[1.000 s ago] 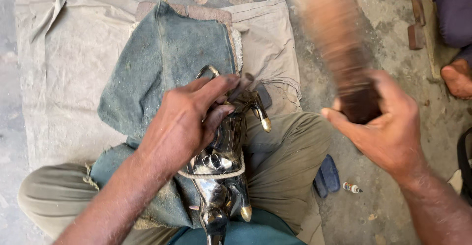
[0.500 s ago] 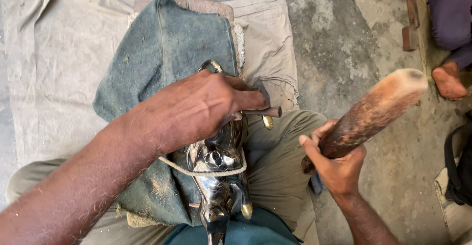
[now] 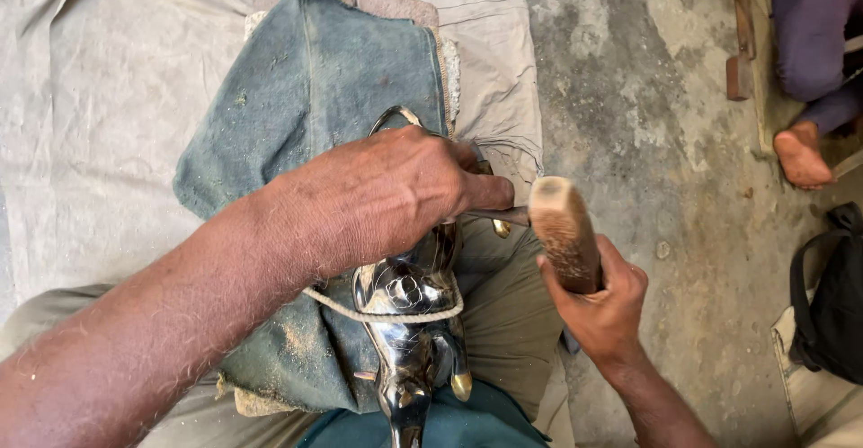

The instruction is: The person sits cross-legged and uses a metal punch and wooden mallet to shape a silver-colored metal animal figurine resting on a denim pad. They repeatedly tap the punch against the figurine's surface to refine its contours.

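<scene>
**Mallet on chisel, figurine strapped to lap**

Left hand (image 3: 395, 192) clenched around a thin metal chisel (image 3: 508, 217); only the butt end showing past the fingers, tip hidden under the hand. Grip firm, knuckles up, pressed down on the upper part of the polished dark figurine (image 3: 409, 322).

Right hand (image 3: 602, 309) wrapped tight around the lower end of a wooden mallet (image 3: 562, 228). Mallet tilted up and left, its pale flat head touching or just beside the chisel butt; exact contact hard to call.

Figurine lying along the lap, glossy black with small brass-coloured tips, looped across the middle by a pale rope (image 3: 387, 315). Resting on a dusty blue denim cloth (image 3: 306, 97) draped over the knees, sawdust specks on it. Beige canvas sheet (image 3: 99, 106) spread beneath, over the concrete floor (image 3: 647, 97).

Another person's bare foot (image 3: 800, 156) at the right edge, well apart from the work. Black bag (image 3: 831, 309) lower right.
</scene>
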